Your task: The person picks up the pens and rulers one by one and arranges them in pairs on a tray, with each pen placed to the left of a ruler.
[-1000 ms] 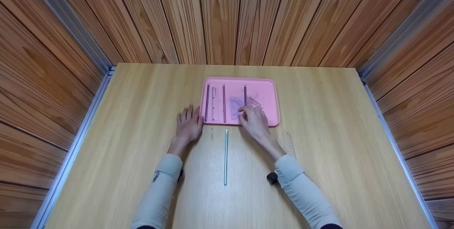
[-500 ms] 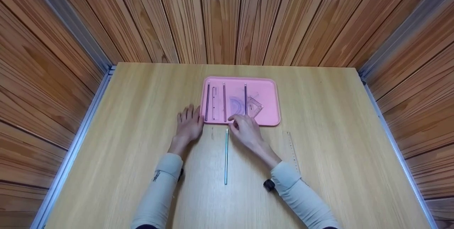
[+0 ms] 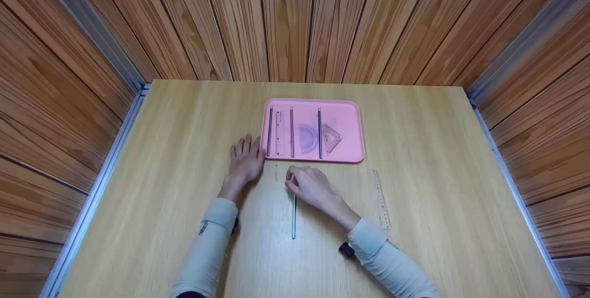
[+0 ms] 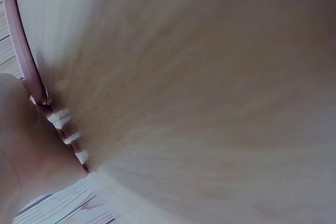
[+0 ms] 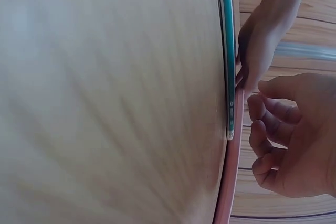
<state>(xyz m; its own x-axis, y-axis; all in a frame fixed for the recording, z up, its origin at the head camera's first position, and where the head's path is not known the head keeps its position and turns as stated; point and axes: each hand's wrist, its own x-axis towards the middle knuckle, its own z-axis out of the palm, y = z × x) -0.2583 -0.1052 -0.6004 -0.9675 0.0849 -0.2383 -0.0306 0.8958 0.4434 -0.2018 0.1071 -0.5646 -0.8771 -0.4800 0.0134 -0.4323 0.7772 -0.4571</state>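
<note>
My right hand [image 3: 311, 186] is over the far end of a teal pencil [image 3: 293, 219], which lies lengthwise on the table. In the right wrist view, the fingers of the right hand [image 5: 304, 135] are loosely bent and hold nothing, apart from the teal pencil [image 5: 228, 51]. My left hand [image 3: 246, 164] rests on the table with fingers spread, its thumb side against the left edge of the pink tray [image 3: 350, 150]. In the left wrist view the left hand [image 4: 31, 156] is partly cut off, beside the tray's edge [image 4: 26, 56].
Inside the tray lie two dark pencils [image 3: 269, 132], a reddish pencil [image 3: 292, 134], a clear ruler [image 3: 278, 134], a protractor [image 3: 308, 140] and a set square [image 3: 333, 139]. Another clear ruler [image 3: 381, 201] lies right of the right hand. Wood-panelled walls [image 3: 286, 26] surround the table.
My right hand has moved from the rightmost dark pencil in the tray, leftward and toward me, over the teal pencil. The set square and right-hand ruler are now uncovered. My left hand has stayed still.
</note>
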